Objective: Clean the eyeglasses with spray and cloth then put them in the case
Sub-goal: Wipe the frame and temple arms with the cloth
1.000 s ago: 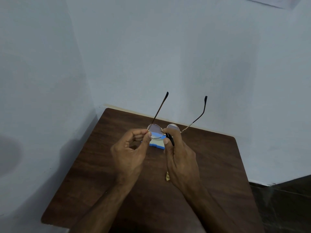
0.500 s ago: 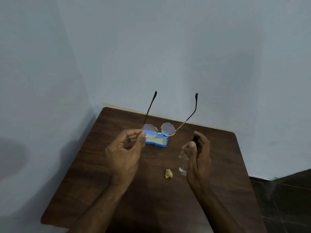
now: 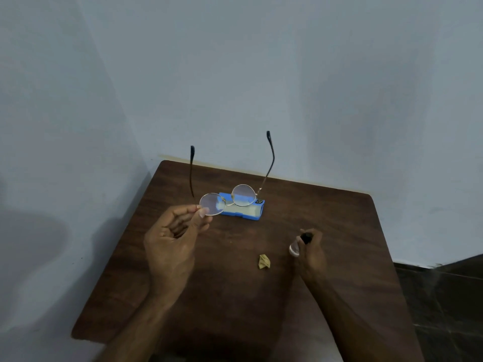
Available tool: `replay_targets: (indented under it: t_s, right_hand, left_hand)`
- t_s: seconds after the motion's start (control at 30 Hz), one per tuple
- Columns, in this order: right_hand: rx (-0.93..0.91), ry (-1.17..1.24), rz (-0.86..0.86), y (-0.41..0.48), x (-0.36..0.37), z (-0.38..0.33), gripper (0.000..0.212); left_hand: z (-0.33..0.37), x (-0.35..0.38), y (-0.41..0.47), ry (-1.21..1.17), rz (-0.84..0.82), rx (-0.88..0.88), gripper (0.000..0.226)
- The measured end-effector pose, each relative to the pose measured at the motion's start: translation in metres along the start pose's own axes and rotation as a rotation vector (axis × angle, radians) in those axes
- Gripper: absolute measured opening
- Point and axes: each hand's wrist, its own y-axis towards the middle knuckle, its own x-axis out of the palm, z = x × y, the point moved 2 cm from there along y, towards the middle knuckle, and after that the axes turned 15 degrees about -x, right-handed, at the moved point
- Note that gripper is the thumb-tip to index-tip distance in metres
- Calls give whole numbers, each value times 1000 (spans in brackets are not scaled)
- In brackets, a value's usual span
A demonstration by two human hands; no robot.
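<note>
View from a head-worn camera, looking down at a dark wooden table [image 3: 339, 231] pushed into the corner of a pale blue wall. The left hand [image 3: 170, 244] is raised over the table's left half and pinches the glasses [image 3: 243, 195] by the outer rim of one round lens, thumb against forefinger, the other fingers loosely curled. The glasses hang in the air, clear of the table, with both arms unfolded and pointing away toward the wall. Behind them in this view lies a blue case [image 3: 243, 210], near the middle of the far edge, showing a pale inner face (it looks open, though this is not certain). The right hand [image 3: 311, 254] is low over the right half of the table, its fingers wrapped round a small clear bottle [image 3: 294, 249] with a black top, held tilted. A small crumpled yellowish cloth [image 3: 264, 262] lies on the table between the two hands, just beside the right one. The spraying step seems to be in hand: the cloth lies untouched and the glasses are not in the case. Next, the bottle's nozzle would need to be aimed at a lens, with the frame kept steady on its thin rim; wiping would then need the right hand freed for the cloth. Count: one pair of glasses, one bottle, one cloth, one case, two hands.
</note>
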Motion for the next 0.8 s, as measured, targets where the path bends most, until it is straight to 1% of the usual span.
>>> replay_targets:
  t_s: [0.17,0.23,0.33,0.4,0.43,0.47,0.5,0.53,0.57,0.6,0.67,0.73,0.8]
  right_hand:
    - [9,32,7,-4,9,14,23]
    - [-7,38,-6,-6,10,15,27]
    - [-28,50,-41,-8,10,15,46]
    - [-43,-24,-7,-9,8,11,62]
    - [-56,-88,35,-10,6,6,66]
    - [-90,-141,94,-13,4,0,66]
    - [-171,-188,155,-16,3,-5,62]
    - [-283,-208,187,-20,5,-10,53]
    - [-386,-218,168,-25,10,-14,42]
    - [-453,-225,93,-30,18,-14,30]
    - [-462,-281,-155,-34,38,-11,15]
    - [-410,-365,-336,-33,60,2,20]
    - [-379,-443,-442,-33,77,12,25]
  left_hand:
    - [-2,-2,1,6,-17,-16,18]
    - [-2,-1,2,16,-25,-12,18]
    - [1,3,4,25,-25,-17,18]
    - [3,7,4,10,-39,-10,18]
    - [4,8,4,-5,-48,-14,18]
    - [5,9,3,-22,-54,-23,17]
    - [6,10,3,-41,-55,-36,17]
    - [6,10,3,-55,-54,-47,16]
    - [7,11,3,-64,-53,-57,15]
    - [7,12,3,-69,-54,-68,14]
    - [6,15,2,-73,-63,-89,14]
    - [5,16,1,-68,-74,-103,15]
    - [5,15,-1,-65,-80,-114,15]
